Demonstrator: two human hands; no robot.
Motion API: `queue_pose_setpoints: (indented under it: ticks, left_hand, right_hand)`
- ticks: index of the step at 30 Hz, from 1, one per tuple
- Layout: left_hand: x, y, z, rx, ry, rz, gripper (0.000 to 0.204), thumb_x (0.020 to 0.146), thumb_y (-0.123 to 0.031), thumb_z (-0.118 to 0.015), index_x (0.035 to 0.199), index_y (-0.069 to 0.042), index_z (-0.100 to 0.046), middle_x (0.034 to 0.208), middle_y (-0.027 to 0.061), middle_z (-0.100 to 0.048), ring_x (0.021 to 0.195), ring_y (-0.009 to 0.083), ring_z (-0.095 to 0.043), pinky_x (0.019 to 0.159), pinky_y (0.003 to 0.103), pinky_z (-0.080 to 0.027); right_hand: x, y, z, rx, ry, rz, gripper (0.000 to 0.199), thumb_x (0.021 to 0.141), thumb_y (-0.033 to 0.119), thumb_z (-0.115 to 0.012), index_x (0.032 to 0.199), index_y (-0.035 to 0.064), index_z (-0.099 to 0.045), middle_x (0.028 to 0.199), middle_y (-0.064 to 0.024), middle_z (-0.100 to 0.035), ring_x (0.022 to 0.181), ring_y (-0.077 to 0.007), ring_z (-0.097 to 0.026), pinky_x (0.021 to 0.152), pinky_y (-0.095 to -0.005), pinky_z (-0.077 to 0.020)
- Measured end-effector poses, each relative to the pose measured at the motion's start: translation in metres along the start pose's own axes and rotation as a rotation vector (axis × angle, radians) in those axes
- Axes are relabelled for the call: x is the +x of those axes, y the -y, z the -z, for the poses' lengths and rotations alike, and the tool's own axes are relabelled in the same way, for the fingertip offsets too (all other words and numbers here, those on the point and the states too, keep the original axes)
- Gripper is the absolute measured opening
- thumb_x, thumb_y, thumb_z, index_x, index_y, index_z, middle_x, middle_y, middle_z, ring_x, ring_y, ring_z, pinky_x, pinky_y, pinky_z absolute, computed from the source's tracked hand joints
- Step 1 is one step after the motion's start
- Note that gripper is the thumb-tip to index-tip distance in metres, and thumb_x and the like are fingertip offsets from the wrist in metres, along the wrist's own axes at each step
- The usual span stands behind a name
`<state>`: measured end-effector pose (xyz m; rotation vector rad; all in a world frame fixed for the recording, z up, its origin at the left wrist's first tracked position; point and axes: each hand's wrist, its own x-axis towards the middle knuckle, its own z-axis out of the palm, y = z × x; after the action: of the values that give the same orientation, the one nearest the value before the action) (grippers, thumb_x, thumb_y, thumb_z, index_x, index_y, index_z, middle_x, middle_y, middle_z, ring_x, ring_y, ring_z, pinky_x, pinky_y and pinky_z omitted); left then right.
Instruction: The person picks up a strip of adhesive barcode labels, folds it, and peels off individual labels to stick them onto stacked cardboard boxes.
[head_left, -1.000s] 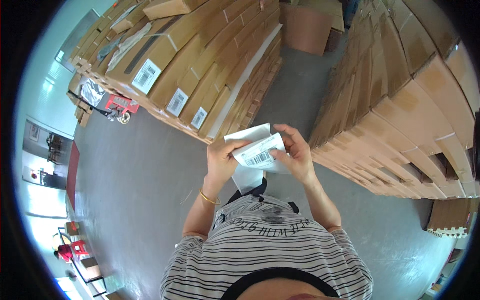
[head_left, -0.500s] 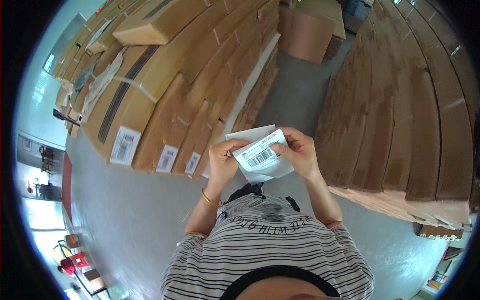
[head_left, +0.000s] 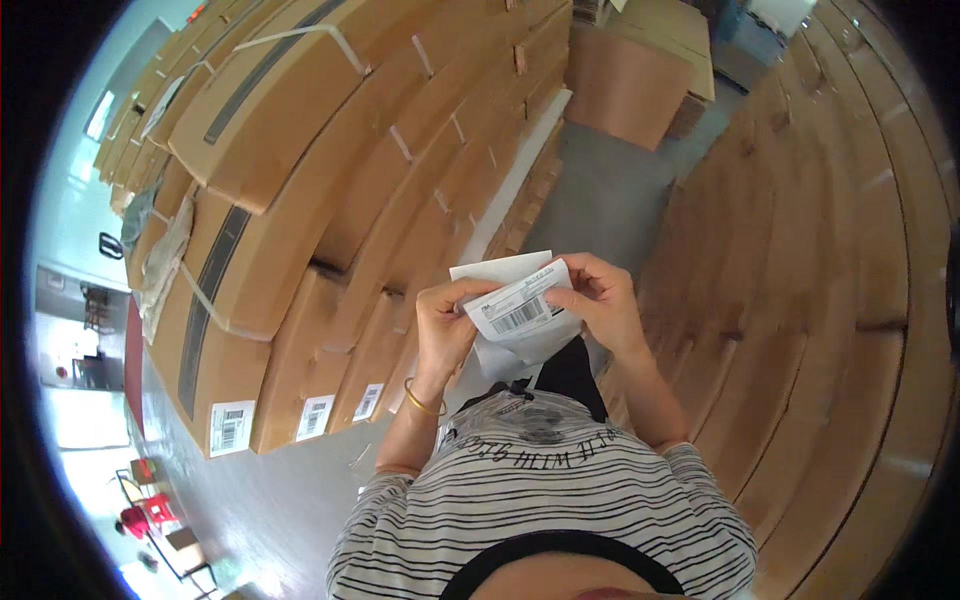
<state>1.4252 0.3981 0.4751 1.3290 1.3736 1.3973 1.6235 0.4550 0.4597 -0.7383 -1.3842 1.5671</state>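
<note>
Between my two hands, in front of my chest, is a white barcode label sheet point(head_left: 508, 318) printed in black, with more white paper point(head_left: 502, 267) showing behind it. My left hand point(head_left: 446, 318) pinches the left edge, thumb lying on the paper. At the top right my right hand point(head_left: 602, 300) grips the sheet, its thumb pressed over the printed face. The lower part of the paper hangs in loose folds. Fingers behind the sheet are partly hidden.
Long brown cartons point(head_left: 330, 210) are stacked on my left, several with white labels point(head_left: 232, 428) on their ends. Another carton wall point(head_left: 800, 300) rises close on my right. Grey floor point(head_left: 615, 190) runs between them to a large carton point(head_left: 630, 85) ahead.
I have moved forward between the stacks: the left cartons' labelled ends sit lower in view, and the right stack now reaches alongside me. Both hands keep hold of the label sheet.
</note>
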Motion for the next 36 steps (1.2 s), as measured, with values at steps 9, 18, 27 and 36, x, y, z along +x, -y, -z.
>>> queue_pose_setpoints:
  ticks: [9,18,27,36]
  left_hand:
    - [0.127,0.015,-0.097,0.149,-0.054,-0.117,0.013,0.078,0.002,-0.069,0.09,0.0,-0.073,0.083,0.0056,-0.072,0.078,0.0106,-0.065,0.07,0.024,-0.051]
    - [0.239,0.034,-0.173,0.066,0.019,0.004,0.018,0.077,0.002,-0.071,0.094,-0.001,-0.073,0.089,0.0068,-0.072,0.081,0.0103,-0.065,0.072,0.024,-0.051]
    - [0.35,0.064,-0.194,0.203,0.002,-0.185,0.021,0.074,-0.005,-0.073,0.095,-0.004,-0.071,0.088,0.0103,-0.072,0.079,0.0182,-0.069,0.071,0.029,-0.053]
    - [0.478,0.058,-0.205,0.182,-0.065,-0.311,0.018,0.071,-0.006,-0.073,0.089,-0.005,-0.071,0.082,0.0106,-0.071,0.074,0.0222,-0.068,0.067,0.031,-0.052]
  right_hand:
    - [0.125,0.034,0.132,-0.172,0.117,0.047,0.023,0.08,0.006,-0.073,0.101,-0.001,-0.066,0.087,-0.0016,-0.065,0.076,-0.0081,-0.057,0.071,-0.0234,-0.0466]
    - [0.217,0.03,0.235,-0.213,0.085,0.174,0.015,0.076,0.006,-0.076,0.085,-0.0007,-0.066,0.075,-0.0043,-0.059,0.068,-0.0105,-0.055,0.063,-0.0248,-0.0454]
    - [0.325,0.026,0.281,-0.386,0.059,0.188,0.013,0.071,0.001,-0.075,0.077,-0.0008,-0.064,0.068,-0.0018,-0.055,0.063,-0.0096,-0.051,0.056,-0.0231,-0.039]
    - [0.458,0.037,0.328,-0.296,0.202,0.241,0.011,0.071,0.0,-0.073,0.077,0.0001,-0.064,0.068,-0.0015,-0.055,0.063,-0.0085,-0.05,0.057,-0.0224,-0.0385]
